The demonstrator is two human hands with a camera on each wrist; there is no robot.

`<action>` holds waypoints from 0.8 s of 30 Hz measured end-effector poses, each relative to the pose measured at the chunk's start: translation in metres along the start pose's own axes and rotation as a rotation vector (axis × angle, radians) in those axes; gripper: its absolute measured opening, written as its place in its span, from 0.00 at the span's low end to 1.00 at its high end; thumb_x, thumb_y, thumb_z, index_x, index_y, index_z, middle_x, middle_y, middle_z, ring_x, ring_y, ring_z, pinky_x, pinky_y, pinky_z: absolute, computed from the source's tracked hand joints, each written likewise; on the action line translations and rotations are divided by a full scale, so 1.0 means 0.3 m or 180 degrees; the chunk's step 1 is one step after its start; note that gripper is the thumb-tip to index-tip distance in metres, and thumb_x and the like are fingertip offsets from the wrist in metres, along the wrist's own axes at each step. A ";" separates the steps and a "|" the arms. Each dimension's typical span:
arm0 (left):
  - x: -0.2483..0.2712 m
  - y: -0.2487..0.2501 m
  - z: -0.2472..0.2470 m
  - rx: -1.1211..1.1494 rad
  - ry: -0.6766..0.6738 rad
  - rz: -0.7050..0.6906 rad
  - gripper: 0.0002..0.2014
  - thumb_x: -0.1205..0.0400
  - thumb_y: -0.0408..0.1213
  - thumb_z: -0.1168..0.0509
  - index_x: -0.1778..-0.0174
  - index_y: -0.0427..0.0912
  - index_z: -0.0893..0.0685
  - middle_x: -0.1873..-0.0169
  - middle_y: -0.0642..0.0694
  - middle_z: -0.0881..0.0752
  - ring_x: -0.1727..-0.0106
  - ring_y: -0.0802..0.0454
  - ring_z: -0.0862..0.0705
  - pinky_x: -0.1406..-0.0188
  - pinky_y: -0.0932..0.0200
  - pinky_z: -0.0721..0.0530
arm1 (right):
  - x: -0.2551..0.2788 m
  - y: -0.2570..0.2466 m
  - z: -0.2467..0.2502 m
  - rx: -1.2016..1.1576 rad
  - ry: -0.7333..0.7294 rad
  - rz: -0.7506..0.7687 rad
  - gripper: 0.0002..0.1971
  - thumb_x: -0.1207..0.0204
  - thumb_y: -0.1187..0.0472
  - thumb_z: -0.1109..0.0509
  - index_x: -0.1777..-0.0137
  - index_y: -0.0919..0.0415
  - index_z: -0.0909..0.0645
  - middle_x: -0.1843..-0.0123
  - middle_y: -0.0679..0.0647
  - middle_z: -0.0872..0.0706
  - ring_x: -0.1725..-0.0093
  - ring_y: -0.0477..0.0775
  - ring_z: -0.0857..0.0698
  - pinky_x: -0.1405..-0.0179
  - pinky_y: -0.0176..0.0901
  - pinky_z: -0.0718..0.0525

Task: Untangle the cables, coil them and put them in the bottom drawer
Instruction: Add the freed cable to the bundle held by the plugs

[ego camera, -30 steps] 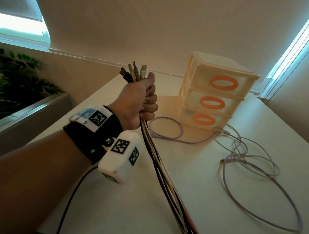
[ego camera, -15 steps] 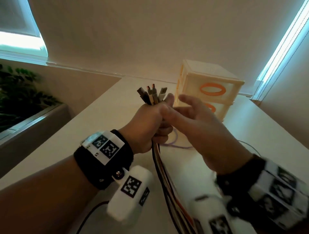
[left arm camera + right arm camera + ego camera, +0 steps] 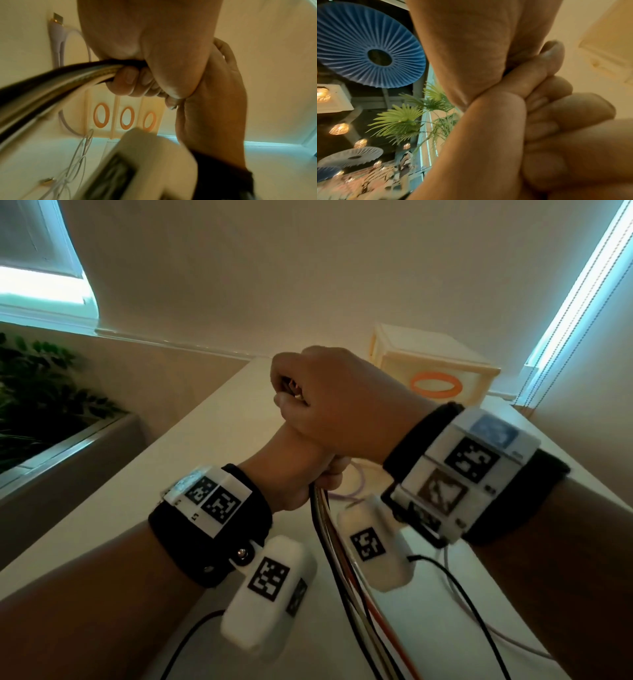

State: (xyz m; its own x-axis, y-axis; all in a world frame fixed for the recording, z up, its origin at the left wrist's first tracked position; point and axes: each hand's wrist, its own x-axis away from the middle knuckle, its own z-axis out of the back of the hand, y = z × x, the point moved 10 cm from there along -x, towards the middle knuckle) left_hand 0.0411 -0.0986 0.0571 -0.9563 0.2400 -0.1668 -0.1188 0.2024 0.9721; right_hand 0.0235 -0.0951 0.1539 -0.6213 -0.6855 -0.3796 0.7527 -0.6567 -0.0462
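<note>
My left hand [image 3: 298, 474] grips a bundle of several cables [image 3: 346, 583], black, white, beige and orange, which hangs down to the table. My right hand [image 3: 318, 398] sits on top of the left, fingers curled round the bundle's plug ends [image 3: 291, 387], which barely show. In the left wrist view the left fingers [image 3: 127, 79] wrap the bundle [image 3: 51, 88]. The cream drawer unit [image 3: 435, 364] with orange ring handles stands behind the hands, its three drawers [image 3: 126, 117] shut. A purple cable [image 3: 57, 35] and a thin white cable [image 3: 80, 155] lie loose on the table.
The white table [image 3: 205, 440] ends on the left, beside a planter with green plants [image 3: 44, 405]. A window with a blind cord [image 3: 565, 320] is at the right. Black leads [image 3: 462, 594] from the wrist cameras trail over the table near me.
My right hand came in from the right, reached the plug ends and now closes over them above the left hand. The left hand still holds the bundle, now lower in view.
</note>
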 end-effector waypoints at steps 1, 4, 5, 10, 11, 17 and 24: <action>-0.002 0.003 0.002 0.0011 0.0062 0.0006 0.26 0.17 0.19 0.52 0.76 0.51 0.31 0.79 0.53 0.39 0.78 0.58 0.44 0.79 0.63 0.46 | -0.015 0.010 0.002 -0.0097 -0.0077 0.0008 0.06 0.16 0.54 0.35 0.48 0.55 0.20 0.59 0.45 0.19 0.59 0.44 0.20 0.63 0.34 0.25; -0.013 -0.002 0.014 0.0045 0.0235 0.0101 0.24 0.15 0.21 0.50 0.75 0.49 0.36 0.76 0.49 0.42 0.78 0.57 0.45 0.79 0.62 0.46 | -0.062 0.037 -0.005 -0.0242 -0.0283 0.0007 0.06 0.16 0.54 0.33 0.51 0.55 0.21 0.61 0.44 0.18 0.62 0.41 0.21 0.67 0.27 0.29; -0.016 -0.009 0.019 0.0110 0.0250 0.0165 0.23 0.15 0.22 0.49 0.74 0.49 0.37 0.76 0.49 0.42 0.78 0.57 0.45 0.78 0.61 0.48 | -0.075 0.040 -0.013 -0.0224 -0.0322 0.0003 0.05 0.16 0.54 0.33 0.51 0.55 0.22 0.61 0.43 0.19 0.63 0.40 0.22 0.67 0.26 0.29; -0.010 -0.035 0.028 0.0643 0.0208 0.0613 0.21 0.11 0.30 0.47 0.71 0.49 0.37 0.76 0.52 0.41 0.79 0.58 0.46 0.75 0.60 0.51 | -0.121 0.054 -0.006 -0.0415 -0.0114 -0.0150 0.06 0.14 0.54 0.35 0.47 0.55 0.25 0.61 0.43 0.20 0.63 0.40 0.23 0.67 0.25 0.26; -0.011 -0.037 0.036 0.0723 0.0240 0.0653 0.23 0.11 0.31 0.47 0.74 0.49 0.36 0.77 0.52 0.40 0.80 0.58 0.46 0.74 0.60 0.51 | -0.122 0.058 -0.010 -0.0519 -0.0113 -0.0217 0.07 0.14 0.53 0.34 0.46 0.55 0.25 0.59 0.43 0.20 0.63 0.40 0.23 0.67 0.27 0.28; -0.034 -0.030 0.107 0.0891 0.0353 0.0568 0.22 0.08 0.44 0.50 0.71 0.49 0.35 0.80 0.51 0.39 0.81 0.57 0.43 0.77 0.62 0.48 | 0.012 0.124 -0.072 -0.1704 0.0209 -0.1671 0.46 0.24 0.31 0.31 0.13 0.47 0.47 0.17 0.58 0.34 0.23 0.60 0.25 0.34 0.47 0.26; -0.074 -0.063 0.136 0.1258 0.0540 0.0775 0.27 0.09 0.55 0.43 0.71 0.49 0.44 0.76 0.51 0.46 0.79 0.55 0.47 0.84 0.62 0.41 | 0.267 0.078 -0.417 -0.4300 0.0094 -0.3090 0.21 0.17 0.38 0.36 0.43 0.58 0.26 0.65 0.52 0.22 0.72 0.50 0.22 0.74 0.38 0.26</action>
State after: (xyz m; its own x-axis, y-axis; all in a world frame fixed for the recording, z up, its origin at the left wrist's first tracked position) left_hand 0.0756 -0.0690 0.0357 -0.9777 0.1737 0.1185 0.1924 0.5121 0.8371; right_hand 0.0185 -0.1259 0.0069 -0.9480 -0.1956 0.2512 -0.2422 -0.0689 -0.9678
